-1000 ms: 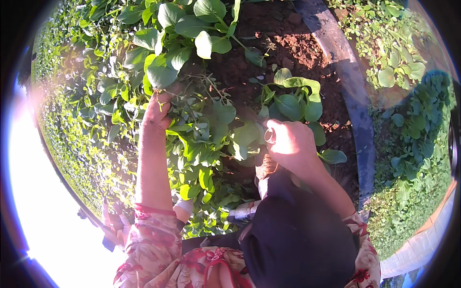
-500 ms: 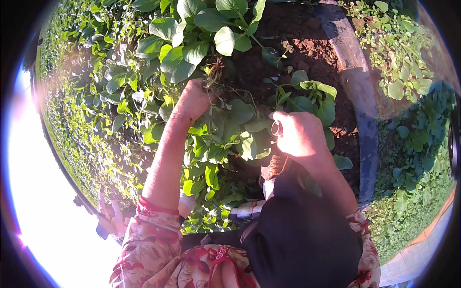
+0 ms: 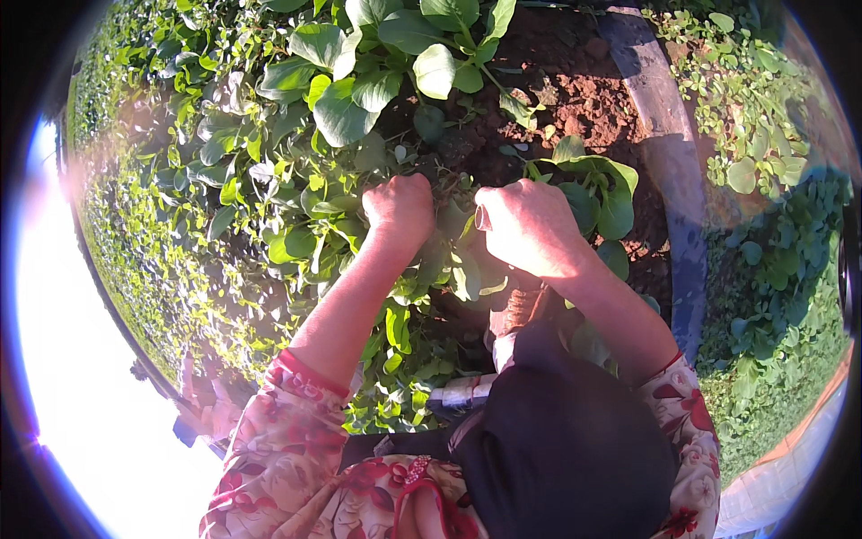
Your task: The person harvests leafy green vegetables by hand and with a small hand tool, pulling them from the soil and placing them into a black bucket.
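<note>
My left hand (image 3: 400,213) and right hand (image 3: 532,226) curl closed above leaves (image 3: 465,274); I can't tell what they grip.

A: What is the ground here?

B: Reddish-brown soil (image 3: 584,106), crumbly and lumpy, sunlit in patches and shaded elsewhere.

A: And what is on it?

B: A big broad-leaved plant (image 3: 409,34) near the top, a smaller plant (image 3: 616,216) right of centre, and dense greens (image 3: 224,171) covering the left.

A: How is it edged?

B: A dark strip (image 3: 673,166) lies along the right side, with low plants (image 3: 742,175) beyond.
</note>
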`<state>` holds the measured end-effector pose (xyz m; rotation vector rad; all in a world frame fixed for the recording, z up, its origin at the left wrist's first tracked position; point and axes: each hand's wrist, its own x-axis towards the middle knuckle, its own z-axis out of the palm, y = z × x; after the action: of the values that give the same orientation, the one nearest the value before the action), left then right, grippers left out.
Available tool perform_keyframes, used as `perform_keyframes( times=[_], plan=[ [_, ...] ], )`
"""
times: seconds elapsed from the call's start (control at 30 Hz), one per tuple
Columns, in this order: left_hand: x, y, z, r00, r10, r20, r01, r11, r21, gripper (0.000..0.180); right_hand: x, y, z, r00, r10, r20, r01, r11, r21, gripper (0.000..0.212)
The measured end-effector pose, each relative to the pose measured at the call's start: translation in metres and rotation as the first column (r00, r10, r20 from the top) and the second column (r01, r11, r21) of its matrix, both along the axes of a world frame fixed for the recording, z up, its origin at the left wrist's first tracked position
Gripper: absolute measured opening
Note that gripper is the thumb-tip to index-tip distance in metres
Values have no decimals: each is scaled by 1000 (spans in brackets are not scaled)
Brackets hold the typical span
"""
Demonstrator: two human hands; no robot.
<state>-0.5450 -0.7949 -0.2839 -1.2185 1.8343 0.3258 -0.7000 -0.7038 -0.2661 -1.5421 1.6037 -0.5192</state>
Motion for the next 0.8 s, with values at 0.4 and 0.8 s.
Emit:
perform_keyframes(
  times=[0.4, 0.8],
  plan=[
    [68, -9, -45, 863, 306, -401, -284, 952, 114, 32, -11, 2, -34, 981, -153, 120, 147, 988, 55, 10],
    [-6, -51, 111, -262, 926, -272, -511, 106, 853, 54, -32, 38, 7, 979, -173, -104, 188, 971, 148, 21]
  ],
)
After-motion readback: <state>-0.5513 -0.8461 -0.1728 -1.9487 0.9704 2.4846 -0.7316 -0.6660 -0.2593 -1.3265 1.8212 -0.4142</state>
